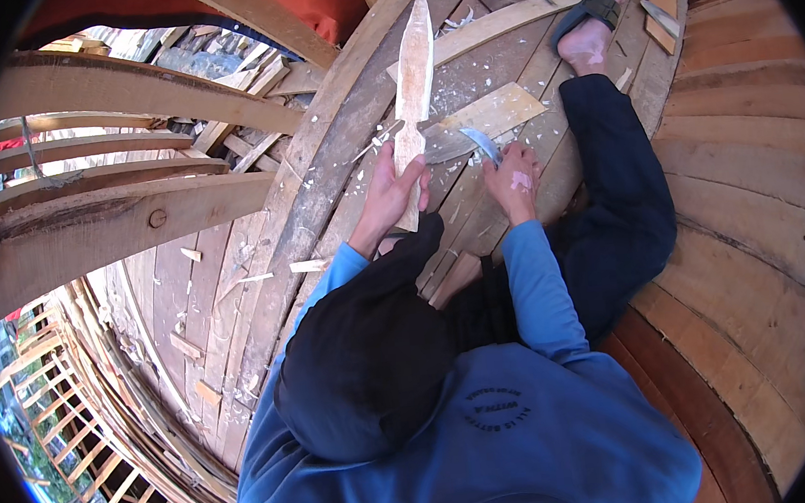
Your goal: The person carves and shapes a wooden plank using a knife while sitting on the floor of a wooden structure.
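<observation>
My left hand (pixel 385 196) is closed around the lower part of a flat, pale carved wooden piece (pixel 415 71). The piece has a long pointed blade shape with notched shoulders above a narrower handle, and its tip points away from me. To the right, my right hand (pixel 516 184) grips a small knife (pixel 479 141) whose curved metal blade points up and to the left. The knife's handle is mostly hidden in my fingers. The blade is apart from the carved piece, above a flat pale board (pixel 496 112) lying on the planks.
Wood chips and shavings lie scattered over the plank floor (pixel 324 220). Thick curved timbers (pixel 116 217) stand at the left, and a planked wall (pixel 746 168) curves up at the right. A long curved strip (pixel 508 26) lies beyond my hands, near my sandalled foot (pixel 587 43).
</observation>
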Tool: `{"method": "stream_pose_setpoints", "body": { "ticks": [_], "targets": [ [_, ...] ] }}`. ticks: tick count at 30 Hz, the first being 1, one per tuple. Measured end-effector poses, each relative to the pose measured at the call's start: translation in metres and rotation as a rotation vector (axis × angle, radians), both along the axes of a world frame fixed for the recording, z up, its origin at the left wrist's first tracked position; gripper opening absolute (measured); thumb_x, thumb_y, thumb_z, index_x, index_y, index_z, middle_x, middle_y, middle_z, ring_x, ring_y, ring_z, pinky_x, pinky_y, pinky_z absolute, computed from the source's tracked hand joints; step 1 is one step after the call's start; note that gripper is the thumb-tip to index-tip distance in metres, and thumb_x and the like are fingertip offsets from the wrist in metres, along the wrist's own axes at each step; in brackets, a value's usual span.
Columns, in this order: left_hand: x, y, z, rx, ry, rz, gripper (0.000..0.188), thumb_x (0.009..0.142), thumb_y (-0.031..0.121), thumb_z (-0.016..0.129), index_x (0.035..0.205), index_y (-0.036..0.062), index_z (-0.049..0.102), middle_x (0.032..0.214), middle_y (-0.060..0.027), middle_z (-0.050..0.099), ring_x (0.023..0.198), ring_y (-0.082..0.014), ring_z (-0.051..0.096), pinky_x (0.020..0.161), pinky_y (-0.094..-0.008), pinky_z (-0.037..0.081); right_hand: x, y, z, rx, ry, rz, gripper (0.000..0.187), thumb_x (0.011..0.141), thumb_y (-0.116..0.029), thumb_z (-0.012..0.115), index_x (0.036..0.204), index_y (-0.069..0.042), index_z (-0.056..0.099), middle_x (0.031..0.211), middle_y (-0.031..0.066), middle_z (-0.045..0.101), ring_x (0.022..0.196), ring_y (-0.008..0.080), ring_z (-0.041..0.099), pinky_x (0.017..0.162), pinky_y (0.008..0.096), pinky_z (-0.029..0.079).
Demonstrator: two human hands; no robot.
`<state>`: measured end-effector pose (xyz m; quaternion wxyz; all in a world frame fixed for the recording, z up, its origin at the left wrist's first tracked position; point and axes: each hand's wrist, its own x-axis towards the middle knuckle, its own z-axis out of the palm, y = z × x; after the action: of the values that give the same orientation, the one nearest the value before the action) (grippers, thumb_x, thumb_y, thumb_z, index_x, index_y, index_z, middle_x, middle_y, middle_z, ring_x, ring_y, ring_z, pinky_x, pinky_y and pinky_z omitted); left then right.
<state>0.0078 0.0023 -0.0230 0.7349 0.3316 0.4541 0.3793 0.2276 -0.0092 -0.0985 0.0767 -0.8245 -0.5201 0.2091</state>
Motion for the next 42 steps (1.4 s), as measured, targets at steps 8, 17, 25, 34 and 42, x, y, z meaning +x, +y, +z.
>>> {"method": "stream_pose_setpoints", "body": {
  "ticks": [8, 17, 25, 34, 42],
  "targets": [
    [0.001, 0.002, 0.003, -0.004, -0.063, -0.015, 0.036, 0.104, 0.014, 0.055, 0.132, 0.0051, 0.034, 0.076, -0.0059, 0.055, 0.049, -0.0160, 0.054, 0.045, -0.0283, 0.044, 0.009, -0.026, -0.041, -0.124, 0.122, -0.030, 0.047, 0.090, -0.025, 0.069, 0.121, 0.006, 0.053, 0.124, 0.0314, 0.056, 0.114, 0.0504, 0.058, 0.094, 0.0538, 0.050],
    [-0.001, 0.000, 0.013, -0.053, -0.145, 0.021, 0.026, 0.105, 0.015, 0.052, 0.127, 0.0076, 0.041, 0.073, -0.0040, 0.052, 0.049, -0.0143, 0.051, 0.045, -0.0273, 0.042, 0.020, -0.017, -0.041, 0.073, 0.582, -0.088, 0.025, 0.100, -0.024, 0.055, 0.107, -0.001, 0.059, 0.085, 0.0233, 0.068, 0.081, 0.0399, 0.067, 0.072, 0.0472, 0.050],
    [-0.002, 0.002, 0.010, 0.046, 0.142, 0.004, 0.025, 0.104, 0.016, 0.056, 0.126, 0.0074, 0.050, 0.073, -0.0014, 0.055, 0.051, -0.0105, 0.052, 0.045, -0.0266, 0.043, 0.012, -0.014, 0.039, 0.180, 0.986, -0.109, 0.024, 0.107, -0.029, 0.049, 0.103, -0.008, 0.059, 0.063, -0.0020, 0.048, 0.051, 0.0052, 0.044, 0.045, 0.0251, 0.035],
    [-0.012, 0.001, -0.006, -0.006, 0.098, -0.032, 0.018, 0.106, 0.016, 0.052, 0.112, 0.0003, 0.058, 0.072, 0.0007, 0.051, 0.060, -0.0083, 0.048, 0.054, -0.0253, 0.042, -0.001, -0.011, 0.089, 0.255, 0.671, 0.113, 0.045, 0.101, -0.015, 0.056, 0.146, -0.019, 0.052, 0.080, 0.0121, 0.069, 0.062, 0.0165, 0.063, 0.062, 0.0345, 0.051],
    [-0.009, -0.002, -0.003, 0.053, 0.170, -0.069, 0.020, 0.107, 0.019, 0.052, 0.117, 0.0027, 0.054, 0.073, 0.0018, 0.048, 0.060, -0.0083, 0.046, 0.053, -0.0250, 0.039, -0.016, -0.008, 0.150, -0.042, 0.856, 0.225, 0.062, 0.095, -0.005, 0.058, 0.150, -0.032, 0.048, 0.126, 0.0194, 0.067, 0.060, 0.0180, 0.065, 0.064, 0.0338, 0.056]
  ]
}}
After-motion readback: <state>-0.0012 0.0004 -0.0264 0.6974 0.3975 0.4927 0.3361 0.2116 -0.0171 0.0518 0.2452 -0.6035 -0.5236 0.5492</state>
